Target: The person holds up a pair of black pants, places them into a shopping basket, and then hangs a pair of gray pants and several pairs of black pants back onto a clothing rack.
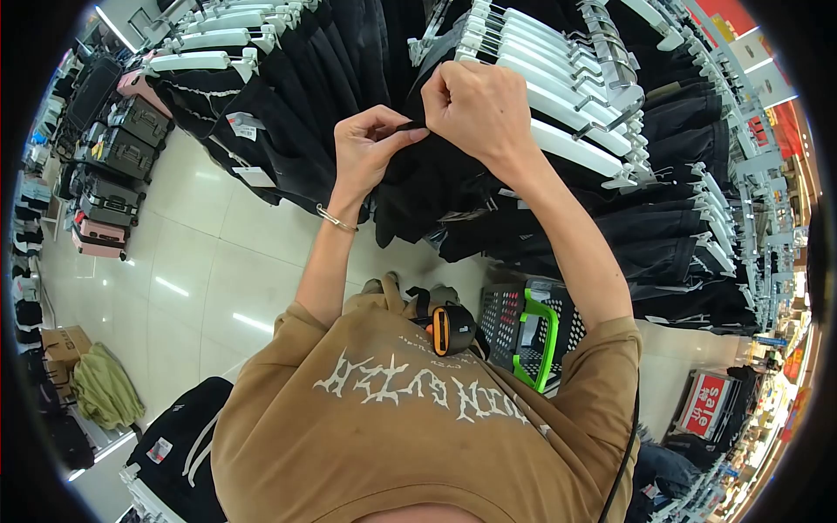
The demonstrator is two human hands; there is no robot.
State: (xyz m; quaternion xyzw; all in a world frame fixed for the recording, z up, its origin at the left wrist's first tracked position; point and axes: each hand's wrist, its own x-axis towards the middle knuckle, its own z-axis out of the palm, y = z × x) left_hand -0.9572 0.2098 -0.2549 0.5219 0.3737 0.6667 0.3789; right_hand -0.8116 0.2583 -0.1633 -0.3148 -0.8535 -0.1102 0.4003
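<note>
Both hands are raised over a rack of dark clothes. My left hand [370, 148] pinches the edge of a black garment [414, 187] between thumb and fingers, with a bracelet on that wrist. Just right of it, my right hand [479, 109] is closed in a fist at the top of the same black cloth; the part inside the fist is hidden. The garment hangs down below both hands. White hangers [558, 87] stand in a close row beside my right hand, and black trousers with tags [279, 131] hang to the left.
A grey basket with a green handle [551, 336] stands on the floor near my body. Suitcases [131, 126] line the left side. More dark clothes [628, 244] hang at right, a red sale sign [708, 405] is lower right, and a green cloth [105, 388] lies lower left.
</note>
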